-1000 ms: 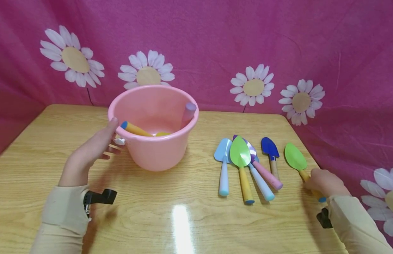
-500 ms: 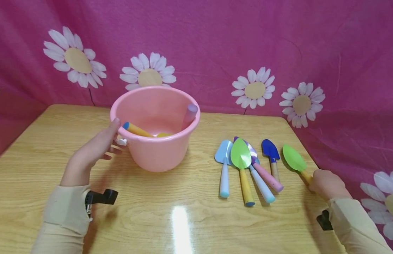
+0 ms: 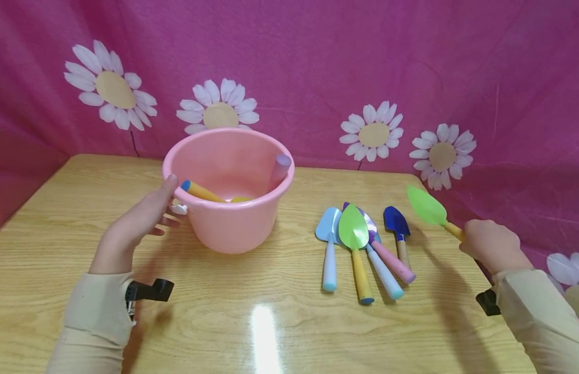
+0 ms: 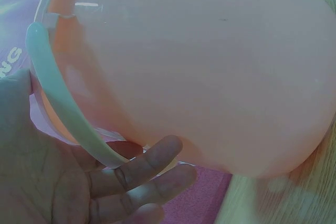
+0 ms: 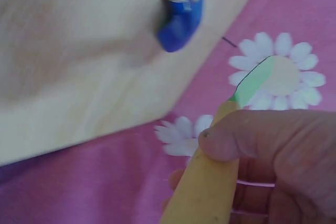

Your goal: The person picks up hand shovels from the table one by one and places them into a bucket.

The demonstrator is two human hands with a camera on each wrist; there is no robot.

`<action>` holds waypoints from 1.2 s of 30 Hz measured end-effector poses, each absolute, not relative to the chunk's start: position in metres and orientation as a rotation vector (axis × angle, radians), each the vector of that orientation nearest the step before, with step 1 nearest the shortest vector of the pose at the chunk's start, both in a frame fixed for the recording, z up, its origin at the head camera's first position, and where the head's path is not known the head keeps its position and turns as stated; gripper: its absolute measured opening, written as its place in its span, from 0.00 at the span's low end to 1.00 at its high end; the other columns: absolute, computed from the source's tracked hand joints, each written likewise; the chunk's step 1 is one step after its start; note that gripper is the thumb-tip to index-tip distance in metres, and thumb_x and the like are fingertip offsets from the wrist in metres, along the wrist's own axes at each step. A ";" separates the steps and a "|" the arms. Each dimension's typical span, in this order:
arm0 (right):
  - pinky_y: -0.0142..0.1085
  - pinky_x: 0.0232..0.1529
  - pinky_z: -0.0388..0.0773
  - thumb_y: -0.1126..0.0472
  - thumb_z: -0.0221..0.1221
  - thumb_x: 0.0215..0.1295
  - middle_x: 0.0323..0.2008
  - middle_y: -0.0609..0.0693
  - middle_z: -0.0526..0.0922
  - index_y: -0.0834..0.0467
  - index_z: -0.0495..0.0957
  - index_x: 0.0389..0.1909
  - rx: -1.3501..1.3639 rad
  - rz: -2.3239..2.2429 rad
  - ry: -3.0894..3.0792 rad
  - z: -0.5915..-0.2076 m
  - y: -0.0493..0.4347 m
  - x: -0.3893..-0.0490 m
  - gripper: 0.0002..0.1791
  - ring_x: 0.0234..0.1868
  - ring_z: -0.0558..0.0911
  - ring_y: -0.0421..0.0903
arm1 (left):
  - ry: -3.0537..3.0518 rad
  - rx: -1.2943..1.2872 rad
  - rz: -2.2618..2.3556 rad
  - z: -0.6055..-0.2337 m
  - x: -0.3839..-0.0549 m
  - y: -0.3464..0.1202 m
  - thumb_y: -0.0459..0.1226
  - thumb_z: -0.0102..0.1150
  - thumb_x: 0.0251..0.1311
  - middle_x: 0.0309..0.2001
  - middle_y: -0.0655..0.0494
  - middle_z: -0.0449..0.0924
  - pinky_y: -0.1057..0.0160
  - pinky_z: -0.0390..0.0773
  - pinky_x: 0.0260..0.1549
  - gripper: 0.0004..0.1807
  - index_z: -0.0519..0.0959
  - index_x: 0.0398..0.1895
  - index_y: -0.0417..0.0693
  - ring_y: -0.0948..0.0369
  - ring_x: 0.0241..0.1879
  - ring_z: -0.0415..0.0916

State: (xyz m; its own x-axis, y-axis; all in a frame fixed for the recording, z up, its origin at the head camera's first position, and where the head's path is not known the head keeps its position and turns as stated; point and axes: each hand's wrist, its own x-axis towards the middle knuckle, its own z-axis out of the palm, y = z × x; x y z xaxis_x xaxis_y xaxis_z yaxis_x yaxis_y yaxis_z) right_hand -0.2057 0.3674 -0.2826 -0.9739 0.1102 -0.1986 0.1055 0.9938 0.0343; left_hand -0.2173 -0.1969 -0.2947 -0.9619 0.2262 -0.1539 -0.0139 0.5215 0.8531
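The right hand (image 3: pixel 487 244) grips the yellow handle of the green trowel (image 3: pixel 427 205), fingers curled round it, and has lifted it off the bench (image 3: pixel 270 322) since a second ago; its blade now points to 10 o'clock, clear of the wood. The left hand (image 3: pixel 139 221) stays flat and relaxed against the pink bucket (image 3: pixel 233 228), steadying its rim. At 9 o'clock from the raised trowel, four trowels (image 3: pixel 359 244) lie untouched.

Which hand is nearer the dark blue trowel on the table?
Right. The right hand is just to the right of the dark blue trowel, holding a green trowel. The left hand is far across the table, touching the pink bucket.
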 end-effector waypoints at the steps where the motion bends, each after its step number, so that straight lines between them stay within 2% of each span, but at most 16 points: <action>1: 0.51 0.16 0.67 0.62 0.54 0.51 0.20 0.60 0.74 0.63 0.74 0.22 0.148 0.059 2.956 -0.279 0.365 -0.207 0.07 0.20 0.72 0.57 | 2.518 0.177 1.415 -0.295 -0.217 -0.197 0.64 0.16 0.60 0.51 0.35 0.62 0.51 0.68 0.35 0.42 0.53 0.63 0.40 0.41 0.44 0.66; 7: 0.50 0.15 0.67 0.54 0.52 0.59 0.17 0.58 0.73 0.63 0.73 0.20 0.031 0.165 3.063 -0.255 0.348 -0.209 0.16 0.18 0.72 0.55 | 2.517 0.178 1.419 -0.296 -0.218 -0.197 0.64 0.15 0.59 0.51 0.35 0.62 0.53 0.68 0.34 0.43 0.53 0.63 0.40 0.41 0.45 0.66; 12: 0.49 0.15 0.68 0.64 0.56 0.52 0.16 0.54 0.72 0.65 0.73 0.23 -0.021 0.205 3.077 -0.235 0.333 -0.211 0.07 0.18 0.70 0.52 | 2.517 0.176 1.428 -0.296 -0.218 -0.198 0.65 0.16 0.59 0.51 0.35 0.62 0.51 0.68 0.34 0.43 0.54 0.63 0.41 0.41 0.45 0.65; 15: 0.49 0.15 0.69 0.67 0.57 0.48 0.16 0.54 0.73 0.67 0.73 0.25 -0.051 0.226 3.100 -0.226 0.324 -0.211 0.06 0.17 0.71 0.52 | 2.519 0.180 1.427 -0.296 -0.218 -0.197 0.64 0.16 0.59 0.51 0.35 0.62 0.49 0.68 0.35 0.42 0.54 0.62 0.40 0.41 0.45 0.65; 23: 0.50 0.14 0.68 0.66 0.59 0.50 0.15 0.55 0.71 0.66 0.69 0.24 -0.163 0.305 3.177 -0.208 0.301 -0.210 0.09 0.16 0.71 0.52 | 2.522 0.171 1.424 -0.296 -0.218 -0.197 0.65 0.17 0.59 0.51 0.35 0.62 0.49 0.67 0.36 0.42 0.54 0.63 0.42 0.41 0.45 0.65; 30: 0.51 0.13 0.69 0.67 0.59 0.49 0.14 0.55 0.69 0.67 0.71 0.23 -0.260 0.395 3.225 -0.189 0.279 -0.212 0.07 0.15 0.69 0.50 | 2.510 0.167 1.424 -0.297 -0.219 -0.198 0.66 0.17 0.58 0.52 0.36 0.61 0.49 0.67 0.36 0.43 0.54 0.63 0.42 0.40 0.46 0.65; 36: 0.48 0.10 0.67 0.68 0.60 0.47 0.11 0.51 0.67 0.64 0.70 0.24 -0.383 0.440 3.321 -0.178 0.263 -0.211 0.07 0.12 0.67 0.50 | 2.520 0.160 1.423 -0.296 -0.219 -0.198 0.67 0.18 0.57 0.52 0.36 0.61 0.49 0.67 0.36 0.43 0.54 0.63 0.43 0.40 0.46 0.65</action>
